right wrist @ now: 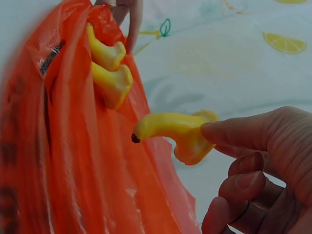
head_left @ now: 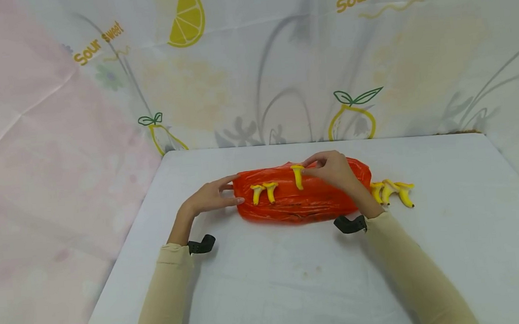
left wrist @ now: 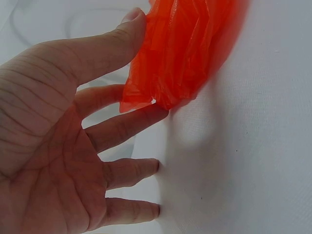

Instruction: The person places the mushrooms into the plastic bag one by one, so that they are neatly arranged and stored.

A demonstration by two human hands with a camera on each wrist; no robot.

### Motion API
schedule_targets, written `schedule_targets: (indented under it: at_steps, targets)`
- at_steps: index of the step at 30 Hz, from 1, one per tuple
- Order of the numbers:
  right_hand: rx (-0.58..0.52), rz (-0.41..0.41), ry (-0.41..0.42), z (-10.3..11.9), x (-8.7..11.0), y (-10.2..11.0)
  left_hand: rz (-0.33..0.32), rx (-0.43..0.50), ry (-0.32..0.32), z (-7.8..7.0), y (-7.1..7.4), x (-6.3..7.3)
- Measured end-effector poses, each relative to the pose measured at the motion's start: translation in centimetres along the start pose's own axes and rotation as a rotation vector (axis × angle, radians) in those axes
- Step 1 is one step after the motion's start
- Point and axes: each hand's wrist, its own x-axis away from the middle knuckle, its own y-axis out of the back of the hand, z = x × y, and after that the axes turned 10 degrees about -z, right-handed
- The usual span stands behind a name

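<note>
A crinkled red plastic bag (head_left: 299, 207) lies lengthwise across the white table. My left hand (head_left: 208, 196) holds its left end, the thumb on the near side and the index finger partly hidden behind the plastic; the other fingers are spread. Between thumb and index finger, my right hand (head_left: 335, 172) pinches a yellow toy mushroom (right wrist: 170, 126) by its flared cap, its dark-tipped stem pointing away from the hand. That mushroom is over the bag's middle. Two like it, a left mushroom (head_left: 257, 194) and a right mushroom (head_left: 271, 192), lie side by side on the bag's left part.
Three more yellow mushrooms (head_left: 389, 191) lie close together on the table, just past the bag's right end. The white table (head_left: 269, 288) ends at a hanging lemon-print cloth (head_left: 243, 71). A dark camera mount (head_left: 350, 224) sticks out from the right wrist.
</note>
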Motion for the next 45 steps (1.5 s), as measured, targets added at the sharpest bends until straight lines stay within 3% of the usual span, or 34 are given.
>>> schedule_targets:
  at_steps: [11,21,45]
  targets:
    - [0.034,0.052,-0.027,0.5,0.1,-2.8,0.0,0.0,0.011,-0.2,0.0,0.2]
    - [0.042,0.049,0.036,0.6,0.0,-4.4,-0.003,0.008,0.007,-0.1,0.0,0.1]
    - [0.186,0.066,0.043,0.6,0.2,-5.2,-0.001,0.024,0.018,0.1,0.0,0.1]
